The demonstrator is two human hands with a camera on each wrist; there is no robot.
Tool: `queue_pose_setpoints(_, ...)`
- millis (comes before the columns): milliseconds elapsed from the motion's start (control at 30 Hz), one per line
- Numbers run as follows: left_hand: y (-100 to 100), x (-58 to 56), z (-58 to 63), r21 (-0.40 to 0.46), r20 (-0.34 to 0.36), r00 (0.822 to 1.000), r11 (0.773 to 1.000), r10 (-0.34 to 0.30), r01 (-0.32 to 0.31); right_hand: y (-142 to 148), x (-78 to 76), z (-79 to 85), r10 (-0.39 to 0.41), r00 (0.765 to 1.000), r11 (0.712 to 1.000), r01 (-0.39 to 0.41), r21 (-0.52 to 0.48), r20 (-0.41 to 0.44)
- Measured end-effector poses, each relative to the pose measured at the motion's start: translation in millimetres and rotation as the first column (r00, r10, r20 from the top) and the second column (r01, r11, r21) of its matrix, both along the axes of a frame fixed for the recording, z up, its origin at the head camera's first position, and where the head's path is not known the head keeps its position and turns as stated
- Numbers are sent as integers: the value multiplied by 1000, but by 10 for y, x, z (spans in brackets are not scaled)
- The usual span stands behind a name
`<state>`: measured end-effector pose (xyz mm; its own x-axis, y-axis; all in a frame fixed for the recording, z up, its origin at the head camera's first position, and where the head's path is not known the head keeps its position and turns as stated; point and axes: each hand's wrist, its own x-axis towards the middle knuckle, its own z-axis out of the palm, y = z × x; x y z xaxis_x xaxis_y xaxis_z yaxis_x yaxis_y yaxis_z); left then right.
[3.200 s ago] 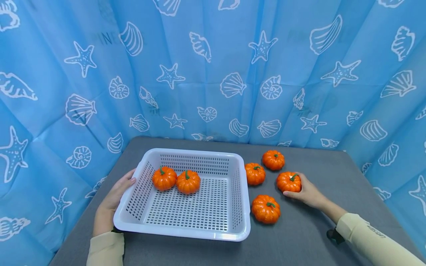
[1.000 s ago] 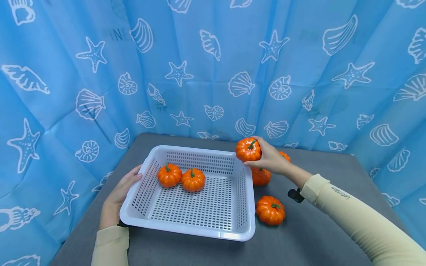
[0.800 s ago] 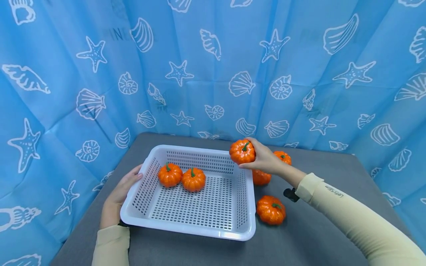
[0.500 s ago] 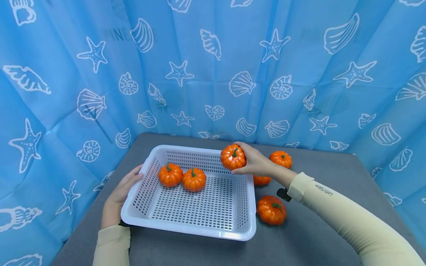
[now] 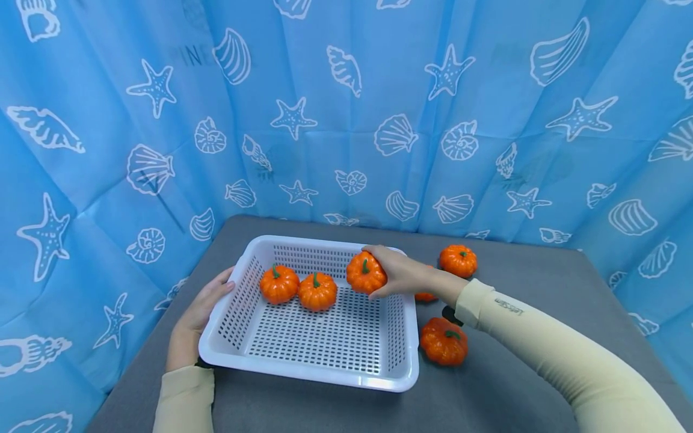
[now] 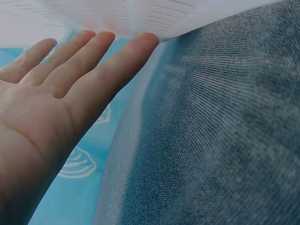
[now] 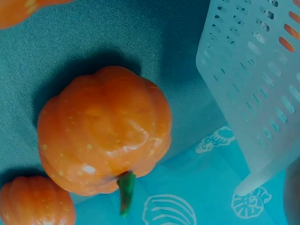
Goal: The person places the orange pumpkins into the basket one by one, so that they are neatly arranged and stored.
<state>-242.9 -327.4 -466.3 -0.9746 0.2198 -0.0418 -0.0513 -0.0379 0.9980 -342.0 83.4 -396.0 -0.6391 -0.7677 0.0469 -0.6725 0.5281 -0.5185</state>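
My right hand point(image 5: 399, 272) grips a small orange pumpkin point(image 5: 364, 273) with a green stem, above the right part of a white plastic basket point(image 5: 303, 373). Two similar pumpkins, a left one point(image 5: 279, 284) and a right one point(image 5: 317, 293), sit side by side inside, toward the back left. On the basket's outer left side rests my left hand point(image 5: 201, 308). The left wrist view shows its fingers point(image 6: 101, 70) extended, tips against the basket wall point(image 6: 178, 16). The held pumpkin is out of sight in the right wrist view.
Right of the basket, three more pumpkins lie on the grey cloth: a front one point(image 5: 444, 341), a back one point(image 5: 458, 260) and one partly hidden by the right arm point(image 5: 426, 296). A blue shell-patterned curtain point(image 5: 346, 120) hangs behind and around the table.
The right hand lifted a pumpkin off the cloth on the right and carried it left over the basket rim, then lower. The left hand stays at the basket's left side.
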Motion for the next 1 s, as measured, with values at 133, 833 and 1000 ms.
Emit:
queue_pose_setpoints(133, -2, 0, 8, 9, -6, 1000, 1000, -16, 16, -58, 1, 1, 50, 998, 997, -52, 54, 29)
queue_pose_setpoints(833, -4, -24, 5, -5, 11, 1000, 1000, -9, 9, -275, -18, -84, 87, 996, 900, -81, 428, 7)
queue_pose_setpoints(1000, -13, -10, 0, 2, 5, 1000, 1000, -16, 16, -339, -18, -120, 106, 994, 870, -94, 484, 2)
